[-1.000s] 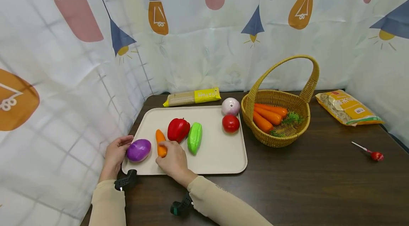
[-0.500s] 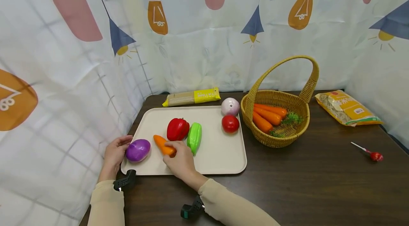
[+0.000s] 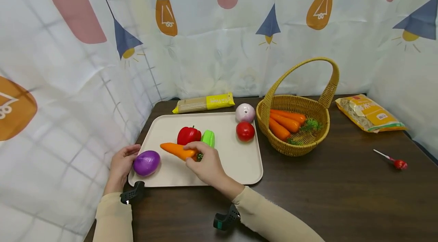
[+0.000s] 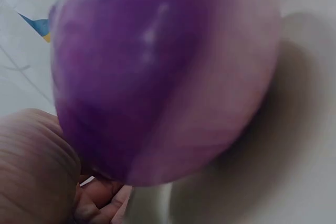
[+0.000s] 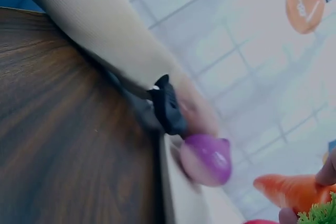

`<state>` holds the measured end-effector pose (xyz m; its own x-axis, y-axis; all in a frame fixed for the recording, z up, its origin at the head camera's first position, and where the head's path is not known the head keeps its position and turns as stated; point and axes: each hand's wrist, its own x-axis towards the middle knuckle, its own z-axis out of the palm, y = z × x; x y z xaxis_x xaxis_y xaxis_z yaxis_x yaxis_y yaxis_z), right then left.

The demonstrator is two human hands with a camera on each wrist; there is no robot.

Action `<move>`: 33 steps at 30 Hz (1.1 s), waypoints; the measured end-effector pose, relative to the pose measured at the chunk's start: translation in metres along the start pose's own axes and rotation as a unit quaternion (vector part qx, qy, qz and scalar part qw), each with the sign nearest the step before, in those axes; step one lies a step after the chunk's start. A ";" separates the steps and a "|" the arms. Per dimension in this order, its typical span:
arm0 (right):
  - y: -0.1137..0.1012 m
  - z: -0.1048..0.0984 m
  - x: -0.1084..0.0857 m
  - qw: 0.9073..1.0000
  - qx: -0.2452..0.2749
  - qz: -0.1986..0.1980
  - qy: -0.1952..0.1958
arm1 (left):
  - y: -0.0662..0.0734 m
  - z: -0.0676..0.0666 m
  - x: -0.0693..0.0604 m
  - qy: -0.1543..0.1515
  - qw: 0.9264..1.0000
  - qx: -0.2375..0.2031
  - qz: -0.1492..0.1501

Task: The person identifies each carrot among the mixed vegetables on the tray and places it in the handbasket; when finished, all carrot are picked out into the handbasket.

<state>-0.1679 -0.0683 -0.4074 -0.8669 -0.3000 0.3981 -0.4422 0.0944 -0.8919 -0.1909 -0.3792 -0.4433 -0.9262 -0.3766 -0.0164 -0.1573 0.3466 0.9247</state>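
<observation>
My right hand (image 3: 208, 162) pinches an orange toy carrot (image 3: 176, 150) near its green top, above the cream tray (image 3: 226, 170). The tip points left. In the right wrist view, the carrot (image 5: 289, 190) shows its leafy green end near my fingers. At the tray's left rim, my left hand (image 3: 121, 164) holds the edge, beside a glossy purple rounded vegetable (image 3: 146, 163). That purple vegetable (image 4: 157, 77) hides much of the left wrist view, with bent fingers (image 4: 102, 198) behind it. A red bell pepper (image 3: 188, 135) and a partly covered green vegetable (image 3: 208, 138) lie behind the carrot.
A tomato (image 3: 245, 131) and a pale purple onion (image 3: 245, 113) sit at the tray's right. Beyond stands a wicker basket (image 3: 326, 120) with several carrots. A noodle pack (image 3: 203, 103), a yellow bag (image 3: 371, 114) and a lollipop (image 3: 398, 163) lie on the table (image 3: 308, 192).
My right hand has lifted the carrot off the tray and carried it to the right, turning it from lengthwise to nearly crosswise. The left hand has stayed at the rim.
</observation>
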 end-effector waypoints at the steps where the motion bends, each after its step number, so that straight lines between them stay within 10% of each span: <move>1: -0.001 -0.005 0.001 1.000 0.000 0.000 -0.001 | 0.000 0.000 0.000 0.000 1.000 0.000 0.001; 23: -0.011 -0.125 0.008 0.997 -0.058 -0.035 0.023 | 0.002 0.000 -0.001 -0.003 1.000 -0.010 -0.020; 33: -0.018 -0.188 0.016 0.999 -0.034 0.019 -0.002 | 0.002 0.000 0.001 -0.001 1.000 -0.018 -0.025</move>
<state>-0.2168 0.1036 -0.3444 -0.8827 -0.2985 0.3630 -0.4236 0.1707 -0.8896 -0.1925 -0.3794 -0.4416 -0.9182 -0.3910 -0.0637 -0.1910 0.2961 0.9359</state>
